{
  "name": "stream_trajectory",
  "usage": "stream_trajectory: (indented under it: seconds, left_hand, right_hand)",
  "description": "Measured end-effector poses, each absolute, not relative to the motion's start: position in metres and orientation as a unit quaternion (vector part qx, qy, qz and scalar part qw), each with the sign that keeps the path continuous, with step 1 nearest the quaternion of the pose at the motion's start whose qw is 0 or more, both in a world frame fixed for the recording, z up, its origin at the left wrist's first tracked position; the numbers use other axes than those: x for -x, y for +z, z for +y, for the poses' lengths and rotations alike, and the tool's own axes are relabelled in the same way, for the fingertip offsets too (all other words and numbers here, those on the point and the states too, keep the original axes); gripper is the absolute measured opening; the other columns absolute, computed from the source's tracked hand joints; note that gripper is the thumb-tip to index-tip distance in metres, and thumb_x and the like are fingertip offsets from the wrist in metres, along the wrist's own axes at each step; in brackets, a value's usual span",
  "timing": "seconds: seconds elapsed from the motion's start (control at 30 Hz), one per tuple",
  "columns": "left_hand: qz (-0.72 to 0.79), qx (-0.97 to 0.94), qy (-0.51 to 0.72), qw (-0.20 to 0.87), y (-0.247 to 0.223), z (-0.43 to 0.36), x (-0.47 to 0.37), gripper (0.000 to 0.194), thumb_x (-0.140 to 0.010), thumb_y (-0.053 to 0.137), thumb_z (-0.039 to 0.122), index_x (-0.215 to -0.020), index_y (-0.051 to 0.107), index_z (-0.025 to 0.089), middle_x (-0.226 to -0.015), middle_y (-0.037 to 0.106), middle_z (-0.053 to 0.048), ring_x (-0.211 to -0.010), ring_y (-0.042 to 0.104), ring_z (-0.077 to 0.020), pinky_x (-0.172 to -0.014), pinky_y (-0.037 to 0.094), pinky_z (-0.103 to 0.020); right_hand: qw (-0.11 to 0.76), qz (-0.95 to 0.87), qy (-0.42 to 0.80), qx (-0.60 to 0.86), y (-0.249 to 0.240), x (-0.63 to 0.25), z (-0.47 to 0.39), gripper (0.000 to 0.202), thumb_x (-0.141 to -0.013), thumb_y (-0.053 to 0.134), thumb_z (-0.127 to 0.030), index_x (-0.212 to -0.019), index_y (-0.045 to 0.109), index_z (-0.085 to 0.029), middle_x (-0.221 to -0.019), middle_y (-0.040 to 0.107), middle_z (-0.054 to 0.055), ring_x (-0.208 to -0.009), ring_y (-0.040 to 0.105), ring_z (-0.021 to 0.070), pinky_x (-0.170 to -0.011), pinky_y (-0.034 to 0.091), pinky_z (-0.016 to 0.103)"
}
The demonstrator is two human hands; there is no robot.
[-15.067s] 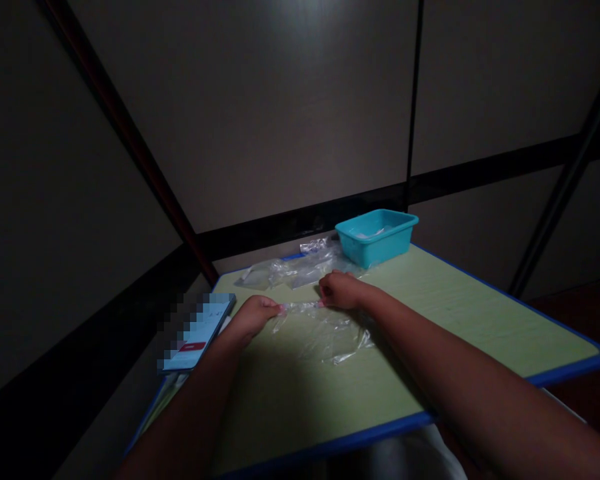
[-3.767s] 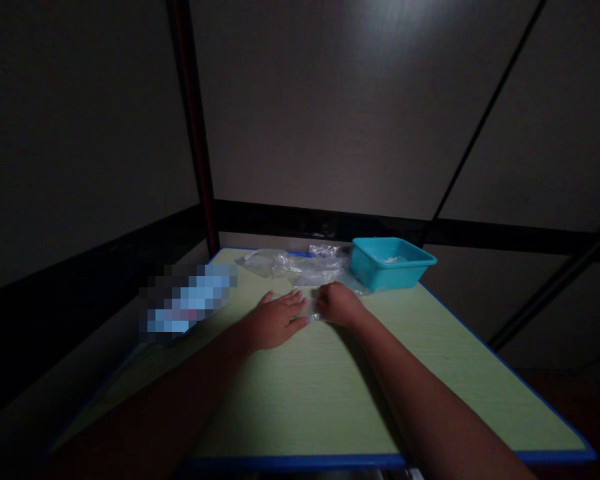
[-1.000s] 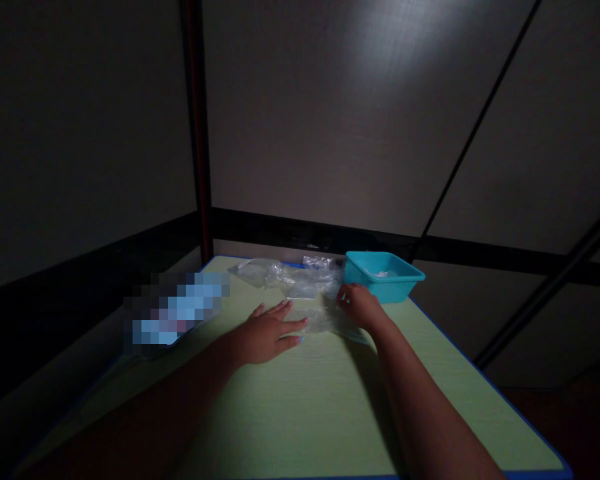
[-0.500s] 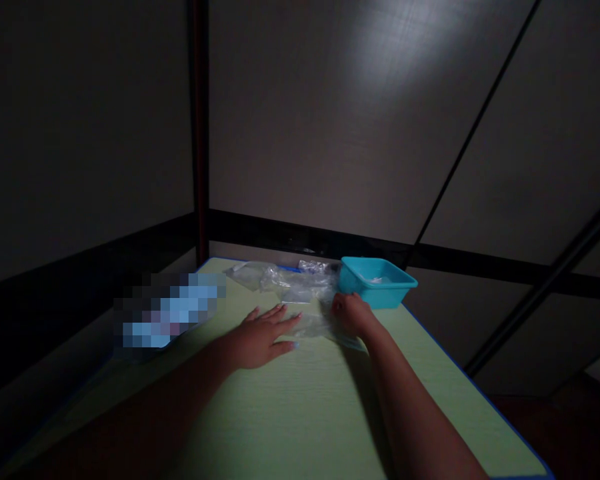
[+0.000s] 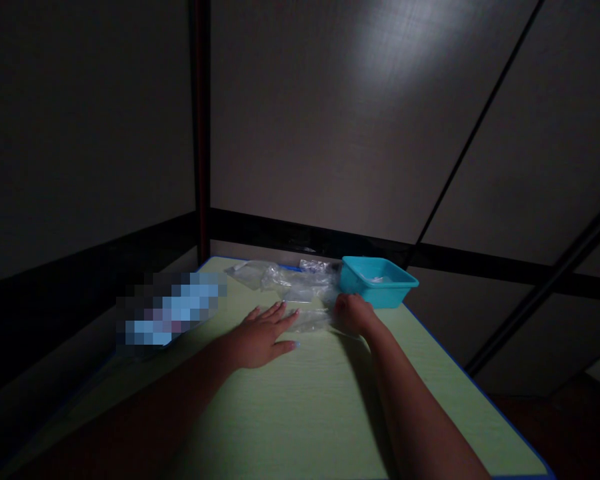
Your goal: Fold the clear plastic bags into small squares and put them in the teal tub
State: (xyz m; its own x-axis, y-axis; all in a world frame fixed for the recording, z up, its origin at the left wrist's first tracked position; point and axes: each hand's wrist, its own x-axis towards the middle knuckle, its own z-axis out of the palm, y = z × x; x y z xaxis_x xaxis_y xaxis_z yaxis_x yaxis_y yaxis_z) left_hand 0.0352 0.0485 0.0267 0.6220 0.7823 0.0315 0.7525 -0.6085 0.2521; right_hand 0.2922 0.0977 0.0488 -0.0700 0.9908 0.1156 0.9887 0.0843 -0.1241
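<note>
A clear plastic bag (image 5: 311, 321) lies flat on the pale green table (image 5: 290, 407) between my two hands. My left hand (image 5: 264, 339) rests palm down with its fingers spread, the fingertips at the bag's left end. At the other end, my right hand (image 5: 353, 315) is closed on the bag's right part, and its fingers hide what lies under them. Behind both hands more crumpled clear plastic bags (image 5: 300, 283) are heaped across the far part of the table.
A turquoise plastic basket (image 5: 380, 295) stands at the far right, just beyond my right hand, with something whitish inside. On the left lies a blurred-out bluish object (image 5: 180, 310). Dark wall panels (image 5: 305, 147) rise behind the table.
The bag's right end, which stuck out below my right hand, is now drawn in and mostly hidden by it. My left hand has stayed in place.
</note>
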Motion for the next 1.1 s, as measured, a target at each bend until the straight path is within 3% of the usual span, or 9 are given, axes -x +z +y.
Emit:
stream_trajectory:
  seconds: [0.13,0.33,0.5,0.93,1.1]
  left_hand:
    - [0.439,-0.891,0.061,0.097,0.028,0.047,-0.035,0.059,-0.085,0.025,0.063,-0.138,0.019,0.037,-0.148,0.009,-0.007,-0.136,0.004,-0.0259,-0.102,0.005,-0.058]
    - [0.435,-0.893,0.062,0.095,0.029,0.046,-0.034,0.057,-0.086,0.025,0.061,-0.138,0.018,0.039,-0.148,0.011,-0.008,-0.136,0.007,-0.0251,-0.1,0.003,-0.061]
    - [0.439,-0.891,0.06,0.099,0.029,0.046,-0.035,0.056,-0.086,0.025,0.061,-0.138,0.018,0.039,-0.148,0.011,-0.007,-0.136,0.007,-0.0256,-0.1,0.003,-0.061]
    - [0.438,-0.89,0.056,0.11,0.031,0.045,-0.034,0.057,-0.086,0.025,0.061,-0.138,0.018,0.039,-0.148,0.01,-0.007,-0.136,0.006,-0.0251,-0.101,0.007,-0.059]
    - [0.436,-0.891,0.058,0.11,0.031,0.045,-0.034,0.057,-0.086,0.026,0.06,-0.138,0.017,0.039,-0.148,0.011,-0.006,-0.136,0.006,-0.0253,-0.101,0.008,-0.058]
  right_hand:
    - [0.102,-0.746,0.033,0.657,0.047,-0.293,0.101,0.021,-0.077,0.046,-0.015,-0.083,0.065,-0.016,-0.081,0.066,0.005,-0.073,0.057,0.0142,-0.06,0.035,0.02]
    - [0.11,-0.742,0.055,0.66,0.044,-0.298,0.105,0.02,-0.075,0.048,-0.013,-0.079,0.068,-0.016,-0.078,0.067,0.005,-0.072,0.059,0.0146,-0.06,0.036,0.02]
    - [0.118,-0.724,0.047,0.678,0.043,-0.302,0.104,0.027,-0.074,0.046,-0.008,-0.091,0.065,-0.016,-0.087,0.066,0.008,-0.076,0.059,0.0151,-0.062,0.036,0.02]
    - [0.092,-0.691,0.043,0.715,0.048,-0.301,0.098,0.02,-0.075,0.048,-0.015,-0.087,0.065,-0.017,-0.081,0.066,0.008,-0.073,0.06,0.0179,-0.058,0.037,0.023]
    - [0.093,-0.667,0.05,0.738,0.051,-0.304,0.101,0.029,-0.083,0.045,-0.032,-0.082,0.066,-0.012,-0.079,0.066,0.014,-0.072,0.06,0.0193,-0.059,0.04,0.026]
